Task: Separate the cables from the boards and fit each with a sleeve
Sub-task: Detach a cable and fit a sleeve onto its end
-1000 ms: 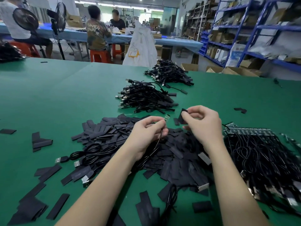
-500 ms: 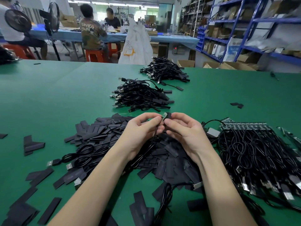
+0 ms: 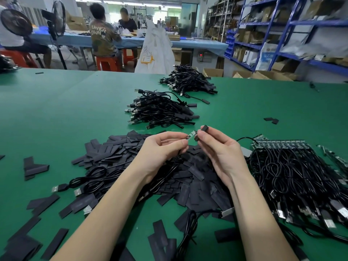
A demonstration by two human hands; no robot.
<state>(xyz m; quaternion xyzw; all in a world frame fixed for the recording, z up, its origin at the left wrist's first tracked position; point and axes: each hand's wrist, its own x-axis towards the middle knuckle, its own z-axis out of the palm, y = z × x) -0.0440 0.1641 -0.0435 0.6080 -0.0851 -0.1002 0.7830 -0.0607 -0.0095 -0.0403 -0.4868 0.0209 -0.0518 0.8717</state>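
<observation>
My left hand (image 3: 162, 149) pinches a black cable just behind its small green circuit-board tip (image 3: 191, 135); the cable (image 3: 169, 172) trails down under the palm. My right hand (image 3: 216, 147) pinches a short black sleeve (image 3: 201, 132) between thumb and fingers, its mouth a small gap away from the board tip. Below both hands lies a heap of flat black sleeves (image 3: 135, 153). To the right, a row of green boards (image 3: 278, 145) has many black cables (image 3: 293, 176) still attached.
Two piles of sleeved cables lie farther back on the green table (image 3: 56, 110), one in the middle (image 3: 160, 110) and one behind it (image 3: 188, 80). Loose USB cables (image 3: 88, 179) lie at the left. People sit at a blue table beyond; blue shelving stands right.
A second ago the hands were apart; half a second ago they met at the board tip. Now they are a little apart, the sleeve held just right of the board tip.
</observation>
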